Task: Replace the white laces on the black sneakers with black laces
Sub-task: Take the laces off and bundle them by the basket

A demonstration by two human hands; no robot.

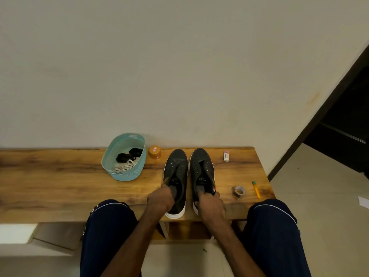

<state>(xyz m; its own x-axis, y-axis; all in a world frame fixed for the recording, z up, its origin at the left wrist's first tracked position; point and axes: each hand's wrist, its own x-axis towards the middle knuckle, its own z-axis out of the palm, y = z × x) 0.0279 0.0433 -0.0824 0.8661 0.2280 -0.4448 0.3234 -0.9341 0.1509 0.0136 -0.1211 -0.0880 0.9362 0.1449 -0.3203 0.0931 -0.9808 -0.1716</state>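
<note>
Now hands (160,198) (211,203) grip heels of unlaced sneakers (176,172).

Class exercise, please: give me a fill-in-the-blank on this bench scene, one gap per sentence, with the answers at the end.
The black laces and white laces lie in the blue ____.
The left hand and right hand each grip one black ____.
On the sneakers the eyelets hold ____ laces.
The eraser lies to the ____ of both sneakers.
Answers: basket; sneaker; no; right.
</note>
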